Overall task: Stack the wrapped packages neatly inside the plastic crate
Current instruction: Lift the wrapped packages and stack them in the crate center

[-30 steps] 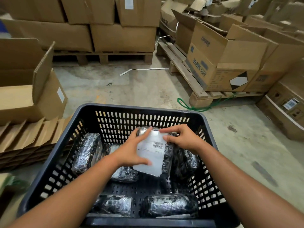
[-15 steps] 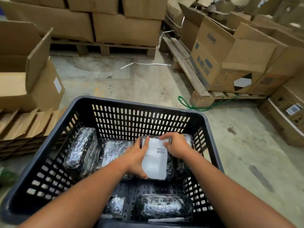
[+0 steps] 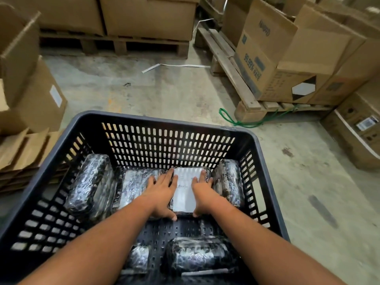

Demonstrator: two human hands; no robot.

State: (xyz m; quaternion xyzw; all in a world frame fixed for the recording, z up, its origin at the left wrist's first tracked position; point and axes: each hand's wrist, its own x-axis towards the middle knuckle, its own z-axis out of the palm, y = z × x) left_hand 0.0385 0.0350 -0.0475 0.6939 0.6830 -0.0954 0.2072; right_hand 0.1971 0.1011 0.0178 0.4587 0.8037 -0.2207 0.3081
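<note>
A black slotted plastic crate [image 3: 164, 122] stands on the concrete floor. Inside, a wrapped package with a white label [image 3: 186, 190] lies flat in the far row. My left hand [image 3: 161, 194] presses its left edge and my right hand [image 3: 202, 194] its right edge, fingers spread along the sides. Other shiny wrapped packages sit around it: one at the far left [image 3: 90, 184], one beside my left hand [image 3: 133, 186], one at the far right [image 3: 228, 182]. Two more lie in the near row [image 3: 197, 256] [image 3: 139, 258].
Cardboard boxes on wooden pallets [image 3: 232, 73] stand behind and to the right. An open box [image 3: 30, 95] and flattened cardboard [image 3: 20, 153] lie left of the crate. A green cord [image 3: 246, 123] and a white strap [image 3: 174, 65] lie on the floor.
Both hands have lowered the labelled package from a tilted hold down flat into the crate's far row, and the fingers have shifted to its sides.
</note>
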